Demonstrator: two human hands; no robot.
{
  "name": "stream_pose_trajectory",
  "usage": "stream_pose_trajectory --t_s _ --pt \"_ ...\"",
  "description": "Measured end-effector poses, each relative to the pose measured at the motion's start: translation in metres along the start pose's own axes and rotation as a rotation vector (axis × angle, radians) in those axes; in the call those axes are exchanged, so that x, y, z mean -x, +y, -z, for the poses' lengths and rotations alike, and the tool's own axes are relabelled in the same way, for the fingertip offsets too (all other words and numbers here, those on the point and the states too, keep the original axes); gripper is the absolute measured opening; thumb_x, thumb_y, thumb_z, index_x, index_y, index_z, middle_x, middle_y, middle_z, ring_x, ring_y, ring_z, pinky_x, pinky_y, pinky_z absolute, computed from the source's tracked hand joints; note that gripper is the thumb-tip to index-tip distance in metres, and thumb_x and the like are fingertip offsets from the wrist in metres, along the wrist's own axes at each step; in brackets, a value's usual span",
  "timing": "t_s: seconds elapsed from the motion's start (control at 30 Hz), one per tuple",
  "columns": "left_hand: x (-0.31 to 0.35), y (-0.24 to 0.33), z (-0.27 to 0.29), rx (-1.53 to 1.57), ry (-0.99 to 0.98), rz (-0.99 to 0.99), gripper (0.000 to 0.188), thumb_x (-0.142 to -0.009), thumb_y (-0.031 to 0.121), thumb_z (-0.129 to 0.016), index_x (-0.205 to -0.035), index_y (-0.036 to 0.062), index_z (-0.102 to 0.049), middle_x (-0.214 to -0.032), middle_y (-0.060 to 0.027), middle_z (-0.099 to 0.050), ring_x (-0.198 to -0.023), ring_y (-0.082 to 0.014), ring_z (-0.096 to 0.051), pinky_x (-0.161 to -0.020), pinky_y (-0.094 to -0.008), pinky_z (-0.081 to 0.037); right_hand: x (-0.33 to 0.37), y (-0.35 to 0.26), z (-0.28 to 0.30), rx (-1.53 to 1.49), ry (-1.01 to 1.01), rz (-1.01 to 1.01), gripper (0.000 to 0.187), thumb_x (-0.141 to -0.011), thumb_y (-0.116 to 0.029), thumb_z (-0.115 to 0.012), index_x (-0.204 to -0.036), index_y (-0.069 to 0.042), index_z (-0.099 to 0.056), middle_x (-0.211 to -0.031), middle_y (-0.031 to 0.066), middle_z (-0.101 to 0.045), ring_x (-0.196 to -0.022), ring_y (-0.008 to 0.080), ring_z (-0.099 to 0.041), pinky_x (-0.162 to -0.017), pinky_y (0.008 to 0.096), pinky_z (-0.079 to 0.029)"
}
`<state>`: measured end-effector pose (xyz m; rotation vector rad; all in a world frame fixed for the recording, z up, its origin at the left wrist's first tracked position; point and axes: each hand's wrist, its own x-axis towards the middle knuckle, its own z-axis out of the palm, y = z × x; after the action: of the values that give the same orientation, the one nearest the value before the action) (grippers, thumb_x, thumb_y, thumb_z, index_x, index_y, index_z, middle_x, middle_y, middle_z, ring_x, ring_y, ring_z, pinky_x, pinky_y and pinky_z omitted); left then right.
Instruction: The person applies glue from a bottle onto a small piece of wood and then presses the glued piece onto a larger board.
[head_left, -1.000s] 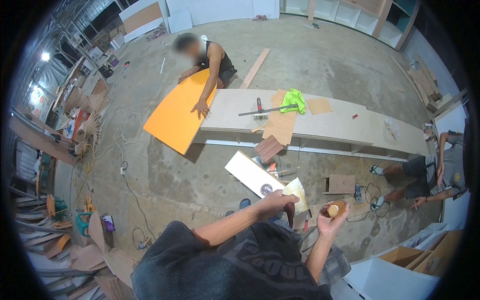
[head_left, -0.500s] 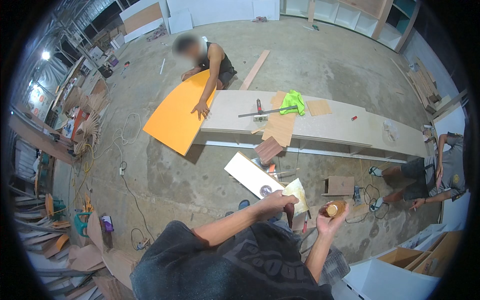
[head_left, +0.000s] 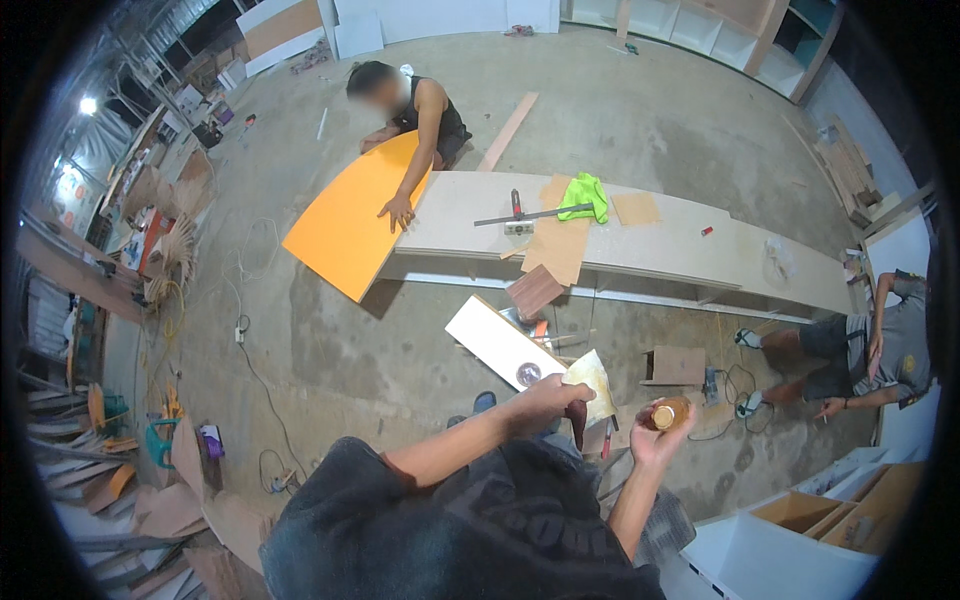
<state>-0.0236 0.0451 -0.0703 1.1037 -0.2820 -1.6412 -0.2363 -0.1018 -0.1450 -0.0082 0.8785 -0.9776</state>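
My left hand (head_left: 540, 402) is closed around a dark brown, rounded handle-like piece (head_left: 577, 424) that hangs below the fingers. A pale yellow, stained flat sheet (head_left: 592, 384) juts out beside the same fingers; whether it joins the handle I cannot tell. In my right hand (head_left: 655, 440) an amber bottle (head_left: 672, 412) with a yellowish cap rests between thumb and fingers, its top facing up. Just beyond my left hand lies a white board (head_left: 500, 343), with a small round clear container (head_left: 528, 375) on its near end.
Across from me a co-worker's hand (head_left: 397, 211) presses on an orange curved panel (head_left: 350, 225). A long low grey cabinet (head_left: 680, 235) carries a green cloth (head_left: 582, 197) and a clamp (head_left: 517, 212). A second person (head_left: 890, 335) is at the right. Cables (head_left: 262, 400) cross the floor.
The view has tilted slightly, so the scene sits a little higher. My right hand and the bottle have shifted slightly; both hands keep their holds.
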Motion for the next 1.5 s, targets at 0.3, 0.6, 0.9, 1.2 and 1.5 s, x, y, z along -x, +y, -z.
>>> stream_pose_trajectory --t_s 0.3,0.6,0.9,1.2,1.5 --pt "-0.037 -0.037 0.034 0.120 0.123 -0.069 0.031 -0.086 0.018 -0.062 -0.100 -0.0087 -0.058 -0.077 -0.0135 -0.066 -0.071 -0.0212 -0.065 -0.068 -0.0375 -0.052 0.012 0.005 -0.012 0.045 0.036 -0.009 0.034 -0.090 -0.050 -0.066 -0.099 -0.017 -0.061 -0.086 0.0011 -0.064 -0.077 0.0175 -0.062 -0.068 0.0308 -0.050" --pt "-0.036 0.011 0.025 0.406 0.029 -0.213 0.051 -0.085 0.001 -0.058 -0.135 0.0000 -0.048 -0.118 -0.0176 -0.064 -0.117 -0.0297 -0.061 -0.108 -0.0441 -0.044 -0.026 -0.004 0.014 -0.015 -0.043 -0.086 0.035 -0.092 -0.048 -0.064 -0.102 -0.015 -0.062 -0.088 0.0017 -0.065 -0.083 0.0182 -0.063 -0.073 0.0328 -0.053" --pt "-0.033 0.024 0.016 0.455 -0.032 -0.284 0.071 -0.074 -0.007 -0.051 -0.143 -0.0074 -0.037 -0.133 -0.0256 -0.056 -0.129 -0.0343 -0.053 -0.117 -0.0464 -0.036 -0.025 -0.006 0.009 -0.042 -0.072 0.003 0.038 -0.094 -0.047 -0.064 -0.108 -0.012 -0.059 -0.095 0.0070 -0.063 -0.086 0.0209 -0.062 -0.075 0.0330 -0.052" --pt "-0.023 0.039 0.007 0.562 -0.070 -0.334 0.076 -0.071 -0.008 -0.046 -0.144 -0.0068 -0.029 -0.141 -0.0283 -0.049 -0.132 -0.0395 -0.050 -0.117 -0.0511 -0.036 0.054 -0.010 -0.067 0.389 -0.398 0.639 0.055 -0.091 -0.033 -0.072 -0.129 -0.002 -0.048 -0.109 0.0120 -0.060 -0.098 0.0253 -0.065 -0.089 0.0420 -0.056" --pt "-0.011 0.047 0.005 0.495 -0.011 -0.406 0.082 -0.070 -0.003 -0.047 -0.148 -0.0079 -0.023 -0.145 -0.0320 -0.043 -0.134 -0.0427 -0.047 -0.118 -0.0528 -0.033 0.073 0.014 -0.103 1.038 -0.805 0.810 0.064 -0.074 -0.007 -0.086 -0.126 -0.001 -0.049 -0.118 0.0125 -0.057 -0.108 0.0257 -0.063 -0.094 0.0386 -0.055"
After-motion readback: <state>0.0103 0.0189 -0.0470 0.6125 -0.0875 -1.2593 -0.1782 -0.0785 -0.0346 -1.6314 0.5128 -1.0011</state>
